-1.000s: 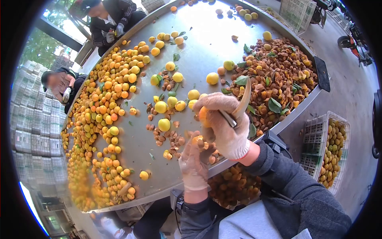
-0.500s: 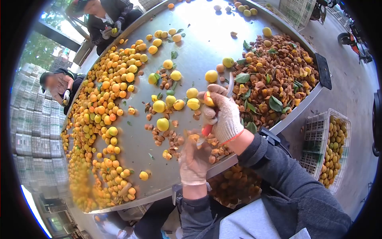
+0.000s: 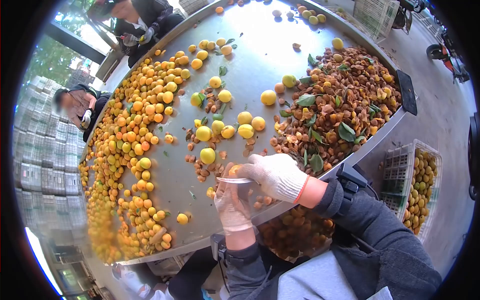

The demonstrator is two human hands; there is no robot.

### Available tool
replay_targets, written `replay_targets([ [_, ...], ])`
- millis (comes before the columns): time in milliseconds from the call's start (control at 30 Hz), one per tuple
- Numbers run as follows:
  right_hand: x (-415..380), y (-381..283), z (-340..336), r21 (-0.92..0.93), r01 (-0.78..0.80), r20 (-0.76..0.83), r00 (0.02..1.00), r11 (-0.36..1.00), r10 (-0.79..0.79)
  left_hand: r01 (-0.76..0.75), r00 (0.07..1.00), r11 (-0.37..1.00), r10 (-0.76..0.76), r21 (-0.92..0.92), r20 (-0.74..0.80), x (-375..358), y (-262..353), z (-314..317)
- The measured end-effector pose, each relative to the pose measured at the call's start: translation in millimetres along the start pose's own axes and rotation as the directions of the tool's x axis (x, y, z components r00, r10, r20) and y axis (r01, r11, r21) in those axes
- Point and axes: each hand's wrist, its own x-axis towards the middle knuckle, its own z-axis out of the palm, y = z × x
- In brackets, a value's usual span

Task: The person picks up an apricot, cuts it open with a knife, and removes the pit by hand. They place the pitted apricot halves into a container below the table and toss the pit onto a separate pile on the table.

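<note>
Near the front edge of the metal table [image 3: 200,229], my left hand [image 3: 233,202] in a whitish glove is closed around a small orange fruit [image 3: 235,170]. My right hand [image 3: 278,176], gloved in white with an orange cuff edge, is closed on a knife; its curved blade [image 3: 234,180] lies across the fruit. The knife's handle is hidden in the glove. Whole yellow fruits [image 3: 207,155] and brown pits [image 3: 202,172] lie just beyond my hands. A heap of brown pieces and leaves [image 3: 335,107] is to the right.
Many orange fruits [image 3: 132,135] cover the table's left side. A crate of fruit [image 3: 395,185] stands on the floor at right. More fruit [image 3: 295,227] sits under the table edge. Two people [image 3: 142,22] work at the far left side. A black device [image 3: 351,176] is by my right wrist.
My right hand has moved down and toward my left hand, and the knife blade now lies over the fruit there. The yellow-orange fruit seen at my right hand is no longer in it.
</note>
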Motion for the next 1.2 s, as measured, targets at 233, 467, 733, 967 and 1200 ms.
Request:
replay_targets([
  [233, 3, -1, -4, -0.123, -0.113, -0.068, 0.992, 0.986, 0.105, 0.062, 0.993, 0.998, -0.06, 0.019, -0.101, -9, 7, 24],
  [467, 10, 13, -11, 0.879, -0.097, -0.131, 0.892, 0.467, 0.433, 0.277, 0.96, 0.944, -0.279, -0.179, 0.015, 2, 5, 14],
  [733, -4, 1, -53, 0.905, -0.14, -0.019, 0.93, 0.401, 0.368, 0.38, 0.924, 0.885, -0.352, -0.269, 0.146, -5, -9, -1],
  [967, -18, 27, -75, 0.931, -0.099, -0.12, 0.825, 0.35, 0.552, -0.083, 0.729, 0.769, -0.387, 0.634, 0.565, -43, 49, 52],
  [1200, -23, 38, -97, 0.994, 0.021, -0.085, 0.773, 0.109, 0.629, -0.268, 0.95, 0.11, 0.197, 0.957, 0.244, 98, 11, 55],
])
